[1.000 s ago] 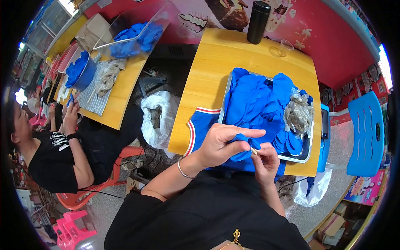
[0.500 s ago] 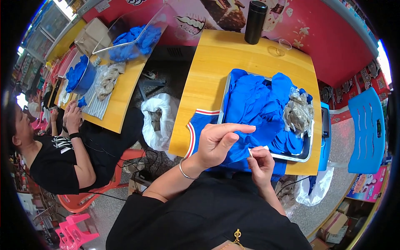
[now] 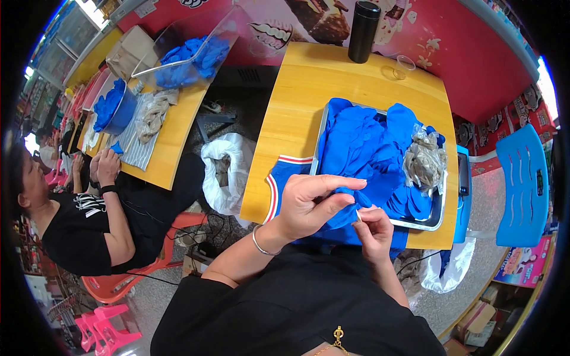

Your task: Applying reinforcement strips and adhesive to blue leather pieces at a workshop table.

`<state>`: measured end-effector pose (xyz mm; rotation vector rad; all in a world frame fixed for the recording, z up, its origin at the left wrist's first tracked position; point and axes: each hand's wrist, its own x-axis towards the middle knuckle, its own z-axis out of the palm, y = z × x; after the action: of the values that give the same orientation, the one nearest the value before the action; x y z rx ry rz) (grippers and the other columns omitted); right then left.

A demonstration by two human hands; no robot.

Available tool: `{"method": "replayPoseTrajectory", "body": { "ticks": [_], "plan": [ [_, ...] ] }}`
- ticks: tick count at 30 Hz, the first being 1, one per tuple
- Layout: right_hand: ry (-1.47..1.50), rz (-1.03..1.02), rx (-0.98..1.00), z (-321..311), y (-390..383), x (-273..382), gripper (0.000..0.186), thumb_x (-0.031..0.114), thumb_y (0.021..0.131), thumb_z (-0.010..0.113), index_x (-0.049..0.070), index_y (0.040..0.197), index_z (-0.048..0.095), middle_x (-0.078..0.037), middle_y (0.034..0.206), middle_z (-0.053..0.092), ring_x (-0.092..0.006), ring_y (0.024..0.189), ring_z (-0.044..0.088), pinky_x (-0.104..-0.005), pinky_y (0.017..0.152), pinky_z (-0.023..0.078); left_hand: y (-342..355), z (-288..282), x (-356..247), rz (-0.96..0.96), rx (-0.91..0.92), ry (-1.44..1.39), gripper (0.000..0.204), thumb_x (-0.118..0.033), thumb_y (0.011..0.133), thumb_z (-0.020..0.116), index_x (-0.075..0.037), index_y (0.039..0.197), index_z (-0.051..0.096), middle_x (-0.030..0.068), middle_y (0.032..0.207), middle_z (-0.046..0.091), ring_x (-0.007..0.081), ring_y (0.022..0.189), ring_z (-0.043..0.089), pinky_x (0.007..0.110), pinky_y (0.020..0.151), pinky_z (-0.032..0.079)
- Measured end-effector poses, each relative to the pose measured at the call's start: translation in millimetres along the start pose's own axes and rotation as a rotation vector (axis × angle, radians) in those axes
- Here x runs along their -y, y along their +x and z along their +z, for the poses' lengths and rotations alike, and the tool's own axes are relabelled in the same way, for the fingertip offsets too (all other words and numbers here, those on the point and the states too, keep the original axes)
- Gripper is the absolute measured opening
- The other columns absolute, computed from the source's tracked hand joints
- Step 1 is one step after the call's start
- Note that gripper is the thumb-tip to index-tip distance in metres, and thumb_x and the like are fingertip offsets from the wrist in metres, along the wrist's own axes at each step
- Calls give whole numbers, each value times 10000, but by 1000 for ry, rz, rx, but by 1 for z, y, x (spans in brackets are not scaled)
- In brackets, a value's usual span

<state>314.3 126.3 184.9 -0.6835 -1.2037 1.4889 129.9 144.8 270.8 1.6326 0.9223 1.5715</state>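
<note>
Over the near edge of the table, my left hand (image 3: 306,204) pinches a small blue fabric piece (image 3: 344,221) between thumb and fingers. My right hand (image 3: 374,232) is closed at the right edge of that piece, fingertips pinching a thin whitish bit (image 3: 358,215) against it. Part of the fabric is folded up above my left thumb. Just beyond both hands, a metal tray (image 3: 438,221) holds a heap of blue fabric pieces (image 3: 356,139). On the tray's right side lies a clear plastic bag (image 3: 426,161) with greyish-brown contents.
A black bottle (image 3: 364,32) and a clear cup (image 3: 404,67) stand at the table's far side. To the right is a blue chair (image 3: 522,187). At left, a white bag (image 3: 228,202) sits beside the table; a co-worker (image 3: 113,219) works at another table (image 3: 160,166) with blue pieces.
My left thumb and fingers have closed on the blue piece, folding part of it upward. My right hand has shifted slightly, still pinching at its edge.
</note>
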Motion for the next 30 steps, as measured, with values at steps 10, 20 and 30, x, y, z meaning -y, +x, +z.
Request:
{"method": "replayPoseTrajectory", "body": {
  "ticks": [10,20,30],
  "plan": [
    [-343,-111,-61,-7,2,0,126,-71,762,625,-3,865,599,-94,828,593,-127,724,549,-212,586,406,2,0,4,-14,53,-5,170,-25,789,659,-39,955,693,12,584,587,11,421,356,201,390,233],
    [25,66,6,1,-6,-6,126,-81,820,572,-16,927,573,-119,929,580,-151,825,556,-245,735,442,-1,5,0,-189,51,-165,149,-12,826,612,-3,954,689,-34,621,586,-17,512,409,156,449,279],
    [206,203,140,-11,-4,-4,95,35,867,563,10,958,570,-87,843,572,-86,620,488,-197,503,351,-1,8,-1,-238,137,-327,146,-26,844,598,34,952,677,58,776,676,26,625,545,158,544,405]
  ]
}}
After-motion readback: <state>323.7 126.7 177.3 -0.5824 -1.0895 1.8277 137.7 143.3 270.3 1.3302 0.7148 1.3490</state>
